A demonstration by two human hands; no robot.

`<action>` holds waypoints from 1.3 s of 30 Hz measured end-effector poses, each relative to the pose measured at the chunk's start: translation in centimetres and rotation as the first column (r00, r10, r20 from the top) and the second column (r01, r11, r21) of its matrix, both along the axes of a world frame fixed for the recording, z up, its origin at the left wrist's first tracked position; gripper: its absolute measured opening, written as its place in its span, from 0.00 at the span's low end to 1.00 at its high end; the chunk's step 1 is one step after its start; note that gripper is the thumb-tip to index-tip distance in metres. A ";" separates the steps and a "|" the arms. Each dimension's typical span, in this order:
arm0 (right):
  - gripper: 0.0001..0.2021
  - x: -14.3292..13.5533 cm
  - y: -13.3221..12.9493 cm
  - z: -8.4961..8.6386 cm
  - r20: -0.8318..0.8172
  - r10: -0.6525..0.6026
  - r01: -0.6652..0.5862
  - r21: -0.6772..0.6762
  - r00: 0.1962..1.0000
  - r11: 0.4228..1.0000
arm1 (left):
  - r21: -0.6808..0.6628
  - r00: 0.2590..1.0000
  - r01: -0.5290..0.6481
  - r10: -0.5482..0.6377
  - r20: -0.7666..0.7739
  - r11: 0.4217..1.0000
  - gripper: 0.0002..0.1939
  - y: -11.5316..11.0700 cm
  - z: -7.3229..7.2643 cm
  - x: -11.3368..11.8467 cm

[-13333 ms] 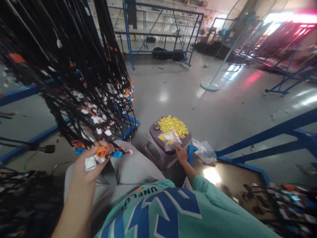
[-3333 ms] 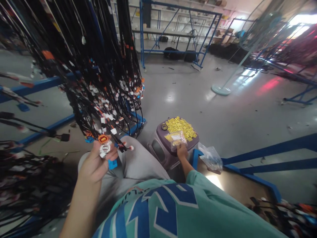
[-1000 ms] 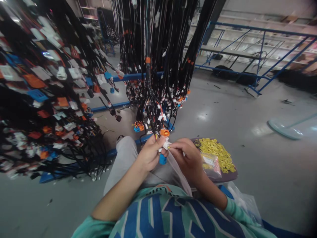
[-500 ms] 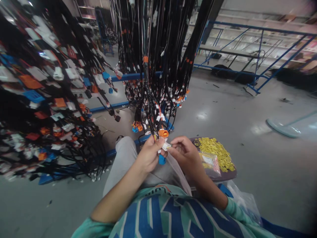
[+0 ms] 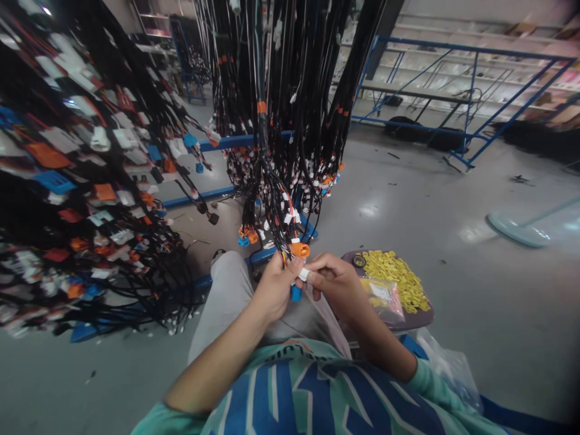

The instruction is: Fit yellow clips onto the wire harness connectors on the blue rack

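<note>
My left hand [image 5: 275,286] is closed around wires and a white connector [image 5: 303,274] at the lower end of a black wire harness [image 5: 268,163]. The fingertips of my right hand [image 5: 336,279] are pinched against the right side of that white connector. Just above my left thumb sits an orange connector [image 5: 299,249], and a blue connector [image 5: 296,293] hangs below the fingers. Whether a small part lies between my right fingertips is hidden.
Right of my knees, a dark seat-like surface [image 5: 426,319] bears a heap of yellow plastic pieces [image 5: 394,275], a clear bag [image 5: 385,297] and a black roll [image 5: 359,261]. Harness bundles [image 5: 109,199] hang at left from blue frames. A blue rack [image 5: 471,109] stands behind.
My right hand has moved slightly left, and its fingers have closed in on the white connector. My left hand keeps its hold. The view has shifted a little.
</note>
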State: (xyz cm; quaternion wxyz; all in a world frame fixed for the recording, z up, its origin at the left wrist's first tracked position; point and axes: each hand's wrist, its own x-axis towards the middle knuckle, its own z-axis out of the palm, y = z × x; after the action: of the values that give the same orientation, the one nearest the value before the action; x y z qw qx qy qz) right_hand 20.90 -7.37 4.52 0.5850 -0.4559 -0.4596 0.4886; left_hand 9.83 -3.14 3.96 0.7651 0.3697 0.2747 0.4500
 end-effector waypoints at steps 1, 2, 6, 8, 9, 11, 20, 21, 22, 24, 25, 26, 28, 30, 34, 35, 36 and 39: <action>0.07 0.0 0.0 -0.1 -0.005 0.005 -0.005 0.016 1.000 1.000 | 0.011 1.000 0.011 -0.011 -0.007 1.000 0.23 0.0 -0.1 -0.1; 0.06 0.1 -0.1 -0.3 -0.008 0.019 -0.019 0.032 1.000 0.999 | 0.020 1.000 0.026 -0.026 -0.017 0.999 0.23 0.1 -0.2 -0.3; 0.05 1.0 0.0 -0.8 0.030 0.174 -0.175 0.039 0.984 0.984 | 0.049 0.990 0.119 -0.115 -0.078 0.992 0.24 0.4 -0.6 -1.3; 0.06 1.9 0.7 -1.0 0.069 0.155 -0.157 0.016 0.985 0.988 | 0.073 0.979 0.176 -0.167 -0.115 0.982 0.25 0.6 -0.5 -1.9; 0.07 2.5 1.2 -1.1 0.080 0.087 -0.088 0.019 0.993 0.996 | 0.085 0.972 0.204 -0.191 -0.138 0.975 0.26 0.6 -0.4 -2.2; 0.10 3.6 3.0 -1.2 0.080 -0.119 0.115 0.056 0.990 0.992 | 0.111 0.953 0.262 -0.239 -0.183 0.959 0.27 0.6 -0.1 -2.6; 0.26 3.4 12.9 1.2 -0.170 0.367 -0.378 -0.036 0.915 0.925 | 0.131 0.864 0.471 -0.428 -0.264 0.872 0.29 0.0 0.1 -2.1; 0.26 2.9 13.3 1.2 -0.212 0.441 -0.463 -0.064 0.872 0.884 | 0.140 0.863 0.473 -0.425 -0.274 0.870 0.29 0.0 -0.2 -2.0; 0.24 2.3 13.6 1.2 -0.247 0.486 -0.518 -0.086 0.839 0.851 | 0.152 0.867 0.461 -0.407 -0.289 0.874 0.29 0.1 -0.4 -1.9; 0.19 1.4 14.0 0.8 -0.298 0.508 -0.554 -0.092 0.808 0.827 | 0.187 0.879 0.419 -0.346 -0.328 0.889 0.27 0.3 -1.0 -2.1; 0.16 1.2 14.2 0.5 -0.317 0.499 -0.548 -0.083 0.807 0.833 | 0.212 0.881 0.405 -0.317 -0.351 0.890 0.26 0.4 -1.3 -2.3; 0.13 1.0 14.3 0.2 -0.335 0.481 -0.532 -0.073 0.810 0.844 | 0.242 0.879 0.398 -0.292 -0.377 0.885 0.25 0.5 -1.5 -2.5; 0.11 0.9 14.6 -0.4 -0.369 0.436 -0.494 -0.074 0.821 0.866 | 0.306 0.862 0.409 -0.254 -0.440 0.860 0.23 0.6 -1.8 -3.2; 0.10 1.2 14.8 -0.8 -0.405 0.387 -0.464 -0.109 0.828 0.879 | 0.357 0.831 0.441 -0.224 -0.509 0.824 0.24 0.5 -1.9 -3.9; 0.10 2.0 14.9 -1.2 -0.490 0.374 -0.490 -0.129 0.787 0.862 | 0.367 0.722 0.563 -0.225 -0.654 0.741 0.28 0.6 -1.3 -5.2; 0.10 2.2 14.8 -1.2 -0.505 0.391 -0.509 -0.116 0.769 0.853 | 0.360 0.699 0.573 -0.211 -0.683 0.736 0.28 0.8 -1.2 -5.5; 0.10 2.3 14.7 -1.2 -0.513 0.409 -0.525 -0.099 0.755 0.845 | 0.356 0.691 0.563 -0.188 -0.698 0.746 0.27 1.0 -1.1 -5.8; 0.12 2.5 14.3 -0.9 -0.505 0.458 -0.554 -0.050 0.732 0.831 | 0.358 0.750 0.385 -0.063 -0.658 0.851 0.20 2.4 -1.3 -6.8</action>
State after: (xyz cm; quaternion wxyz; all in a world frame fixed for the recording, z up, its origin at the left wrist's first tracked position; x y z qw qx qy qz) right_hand 23.41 6.95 3.60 0.4747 -0.2351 -0.3590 0.7684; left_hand 3.05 -0.71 2.69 0.5660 0.7032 0.3459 0.2561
